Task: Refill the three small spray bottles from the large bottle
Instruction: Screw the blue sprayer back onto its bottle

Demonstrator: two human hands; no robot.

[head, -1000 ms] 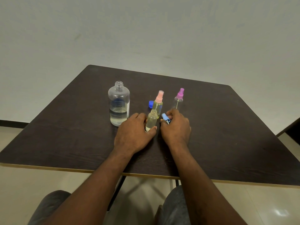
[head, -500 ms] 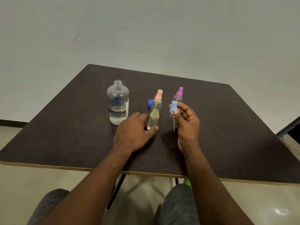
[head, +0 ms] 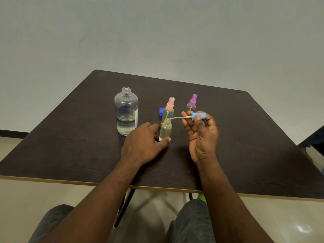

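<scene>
Low in the frame, your knees sat under the near edge of the tabletop (head: 245, 141), and both forearms reached up over it toward the centre.

Your left hand (head: 140, 146) lay at centre frame with thumb and fingers wrapped round the base of the open small bottle (head: 166, 129). That grip likely pinned the light, narrow bottle upright so it could not tip while its top went back on. It held a shallow pale-yellow fill.

Just right of it, your right hand (head: 201, 137) was raised off the tabletop, palm toward you, pinching the blue spray head (head: 199, 116) between thumb and fingertips. The head lay sideways, so its dip tube (head: 177, 118) pointed left toward the open neck. I judged that you were lining the tube up for insertion. Whether the tip touched the rim was too fine to tell.

Behind, the pink-topped bottle (head: 168, 109) stood directly behind the open one, with a blue cap (head: 161, 111) lying at its left. The purple-topped bottle (head: 192, 104) stood further right.

At upper left of the group, the large bottle (head: 126, 113) stood uncapped and roughly a third full, within your left hand's reach for pouring.
</scene>
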